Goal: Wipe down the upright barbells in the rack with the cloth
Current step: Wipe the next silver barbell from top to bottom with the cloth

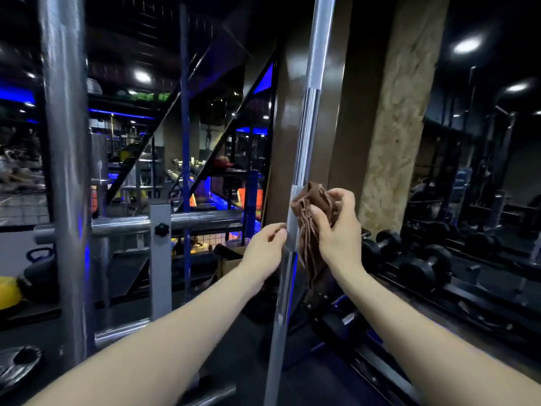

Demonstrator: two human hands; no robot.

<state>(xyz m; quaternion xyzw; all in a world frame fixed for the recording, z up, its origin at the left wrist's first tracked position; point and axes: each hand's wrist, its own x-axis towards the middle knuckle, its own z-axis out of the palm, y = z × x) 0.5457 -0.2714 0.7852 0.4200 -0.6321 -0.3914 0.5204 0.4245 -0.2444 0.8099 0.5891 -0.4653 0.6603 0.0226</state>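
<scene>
A chrome barbell [306, 136] stands upright in the middle of the head view, running from the top edge to the floor. My right hand [339, 227] grips a bunched brown cloth [311, 218] and presses it against the bar's right side at about mid height. My left hand [265, 250] rests on the bar's left side just below the cloth, fingers curled against the shaft. A second, thicker upright steel bar [66, 159] stands close at the left. The barbell's lower end is hidden below the frame.
A grey frame with a horizontal tube and black knob [162, 230] sits between the two bars. Black dumbbells [424, 259] line a low rack at the right. A yellow ball [8, 291] and a weight plate [17, 364] lie at the left. A cardboard box [231, 262] stands behind my left hand.
</scene>
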